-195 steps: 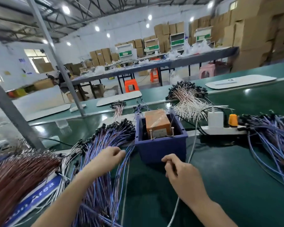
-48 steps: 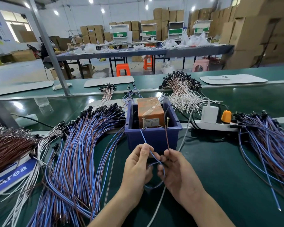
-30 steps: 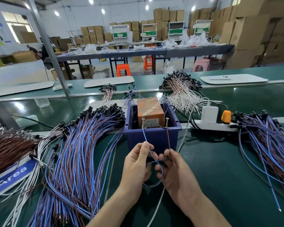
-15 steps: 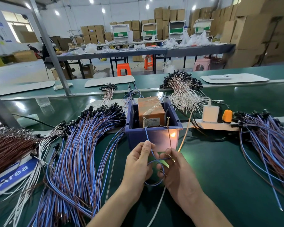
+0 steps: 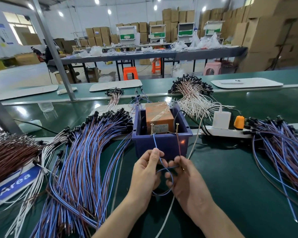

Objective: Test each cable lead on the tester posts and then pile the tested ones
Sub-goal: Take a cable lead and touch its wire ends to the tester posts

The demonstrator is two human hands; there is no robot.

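Fingers [image 5: 154, 154] of the left hand [image 5: 145, 170] pinch the blue wire [image 5: 155, 142] of a cable lead [image 5: 169, 167], which runs up to the left tester post [image 5: 151, 129]; the right hand [image 5: 187, 182] pinches its brown wire [image 5: 178, 146], running to the right tester post [image 5: 177, 128]. Both posts stand in a blue bin [image 5: 167, 147] on the bench [image 5: 230, 177].

My left hand [image 5: 147, 170] has come off the pile of leads [image 5: 86, 160] on the left and met my right hand [image 5: 184, 179] near the blue bin [image 5: 162, 146]. Each now pinches one wire of a lead [image 5: 156, 143] against the tester posts [image 5: 151, 128]. The bin front's bright glow has shrunk to a small orange spot [image 5: 182, 142].
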